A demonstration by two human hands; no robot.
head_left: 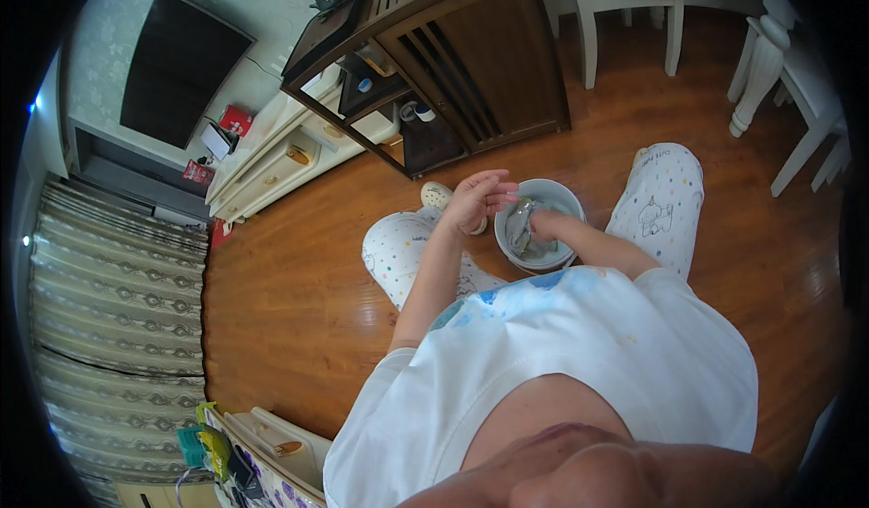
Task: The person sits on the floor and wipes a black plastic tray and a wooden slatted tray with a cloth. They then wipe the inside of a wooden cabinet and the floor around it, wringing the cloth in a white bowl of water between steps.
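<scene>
A white bucket (501,236) with water in it stands on the floor between my knees. Inside lies a wet, greyish cloth-like thing (520,226), partly under the water. My right hand (545,225) reaches down into the bucket against this wet thing; its fingertips are hidden, so its grip cannot be made out. At the bucket's left rim, my left hand (481,201) is raised with the palm turned up, fingers spread and nothing in it.
A dark wooden cabinet (489,66) stands ahead on the wooden floor (292,304). White chairs (628,5) are at the upper right. A cream TV stand (271,172) runs along the wall at left. One beige clog (436,195) shows beside my left leg.
</scene>
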